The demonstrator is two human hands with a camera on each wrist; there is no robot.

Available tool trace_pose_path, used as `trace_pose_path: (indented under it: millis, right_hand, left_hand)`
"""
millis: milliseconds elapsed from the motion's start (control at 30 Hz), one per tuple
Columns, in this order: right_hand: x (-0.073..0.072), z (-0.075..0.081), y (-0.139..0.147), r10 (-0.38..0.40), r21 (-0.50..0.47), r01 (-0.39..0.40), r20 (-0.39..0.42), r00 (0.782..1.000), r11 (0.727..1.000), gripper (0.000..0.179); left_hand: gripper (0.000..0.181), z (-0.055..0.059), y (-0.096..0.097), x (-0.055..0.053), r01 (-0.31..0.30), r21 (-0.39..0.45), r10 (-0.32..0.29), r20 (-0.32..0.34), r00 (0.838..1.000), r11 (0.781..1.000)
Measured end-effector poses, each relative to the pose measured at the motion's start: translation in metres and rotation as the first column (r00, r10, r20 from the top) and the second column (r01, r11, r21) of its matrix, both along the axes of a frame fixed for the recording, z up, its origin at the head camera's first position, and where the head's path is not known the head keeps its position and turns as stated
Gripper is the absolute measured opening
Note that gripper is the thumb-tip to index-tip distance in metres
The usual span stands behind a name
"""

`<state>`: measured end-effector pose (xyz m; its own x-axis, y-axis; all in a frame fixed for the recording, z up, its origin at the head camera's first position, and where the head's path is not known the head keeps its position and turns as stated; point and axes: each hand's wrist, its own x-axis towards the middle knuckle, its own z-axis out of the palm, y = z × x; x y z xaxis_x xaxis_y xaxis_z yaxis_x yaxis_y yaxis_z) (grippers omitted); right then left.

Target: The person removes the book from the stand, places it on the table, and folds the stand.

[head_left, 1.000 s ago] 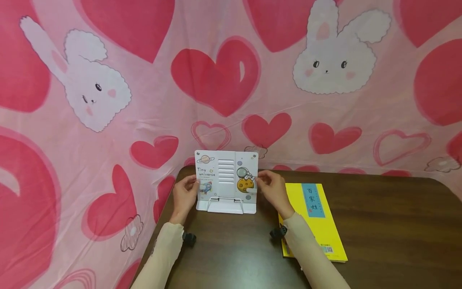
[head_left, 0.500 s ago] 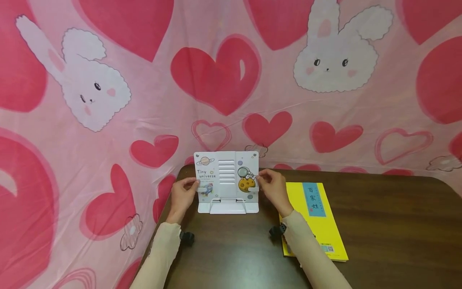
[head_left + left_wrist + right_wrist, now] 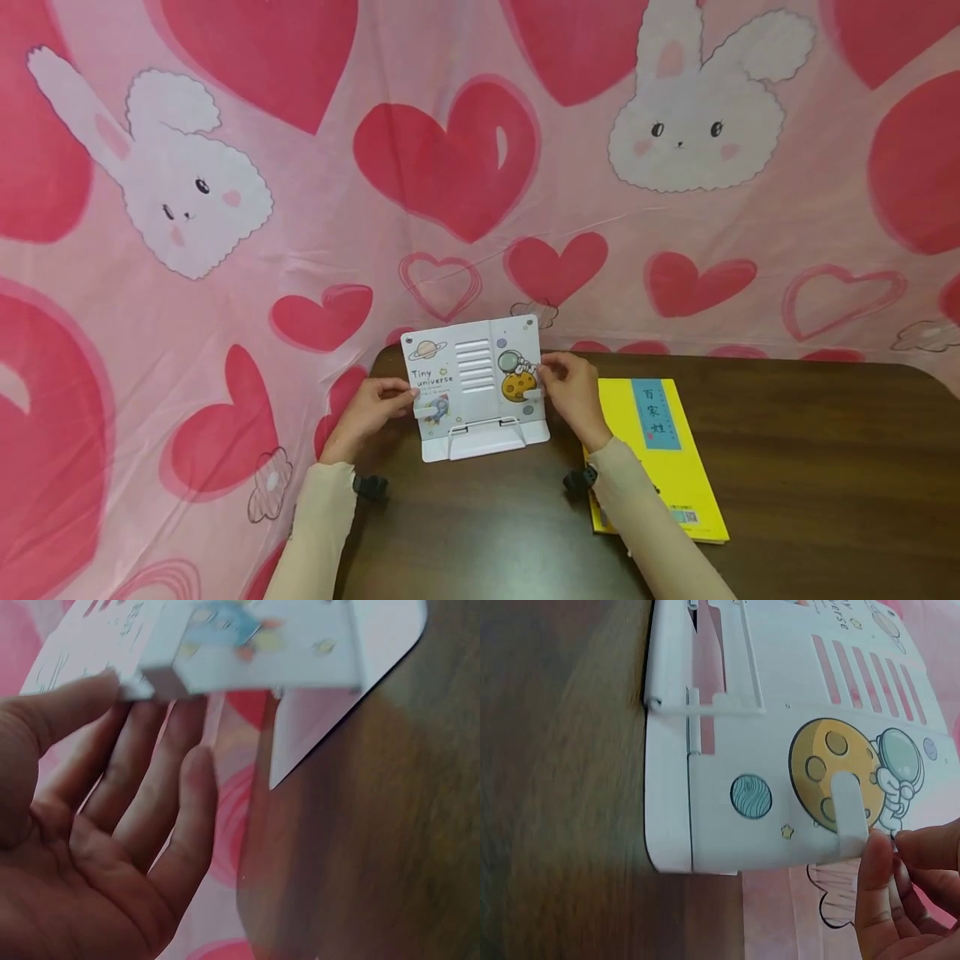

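A white book stand, printed with planets, an astronaut and "Tiny universe", stands tilted back at the far side of the table. A wire support lies across its lower lip. My left hand pinches the stand's left edge; in the left wrist view the thumb is in front and the fingers reach behind. On the right edge, my right hand pinches beside the astronaut print, next to a small white page clip. The back of the stand is hidden.
A yellow book with a blue title label lies on the brown table, partly under my right forearm. A pink cloth with hearts and rabbits hangs behind the table and along its left side.
The book stand has turned so its left side comes nearer and lower, while its right side shifts slightly right. My left hand moves down with it; the right hand stays nearly in place.
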<state>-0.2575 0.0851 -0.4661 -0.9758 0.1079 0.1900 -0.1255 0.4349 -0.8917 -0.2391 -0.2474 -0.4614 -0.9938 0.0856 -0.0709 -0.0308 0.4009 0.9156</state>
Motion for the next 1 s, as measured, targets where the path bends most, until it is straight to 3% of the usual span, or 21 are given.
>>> trace_pose_path:
  millis: [200, 333, 400, 533, 700, 867, 933, 1000]
  right_hand:
    - [0.003, 0.003, -0.005, 0.005, -0.01, -0.005, -0.018, 1.0, 1.0, 0.024]
    - [0.005, 0.001, -0.008, 0.023, 0.012, -0.022, -0.029, 0.999, 1.0, 0.026]
    - [0.007, 0.001, -0.01, 0.049, 0.027, -0.048, -0.046, 0.998, 0.998, 0.028]
    - [0.01, 0.001, -0.014, 0.106, 0.037, -0.103, -0.078, 0.991, 0.994, 0.033]
    - [0.013, 0.0, -0.022, 0.146, 0.048, -0.141, -0.115, 0.983, 0.989, 0.034]
    - [0.016, -0.002, -0.027, 0.195, 0.069, -0.186, -0.147, 0.97, 0.98, 0.039]
    - [0.017, -0.003, -0.028, 0.228, 0.075, -0.22, -0.128, 0.965, 0.973, 0.041]
    - [0.019, -0.003, -0.029, 0.263, 0.085, -0.255, -0.103, 0.959, 0.963, 0.043]
  left_hand:
    - [0.033, 0.005, -0.013, 0.0, 0.151, 0.031, -0.152, 0.032, 0.988, 0.988]
    - [0.036, 0.005, -0.019, 0.002, 0.264, 0.049, -0.267, 0.051, 0.962, 0.963]
    - [0.038, 0.006, -0.02, 0.002, 0.33, 0.057, -0.333, 0.055, 0.941, 0.942]
    - [0.039, 0.007, -0.018, 0.002, 0.462, 0.071, -0.466, 0.044, 0.884, 0.884]
    - [0.036, 0.014, -0.009, 0.004, 0.574, 0.056, -0.575, 0.02, 0.818, 0.817]
    - [0.041, 0.021, 0.004, 0.009, 0.673, 0.066, -0.675, 0.019, 0.738, 0.737]
    - [0.046, 0.023, 0.011, 0.013, 0.691, 0.085, -0.695, 0.029, 0.719, 0.718]
    - [0.052, 0.023, 0.019, 0.017, 0.695, 0.101, -0.701, 0.032, 0.713, 0.712]
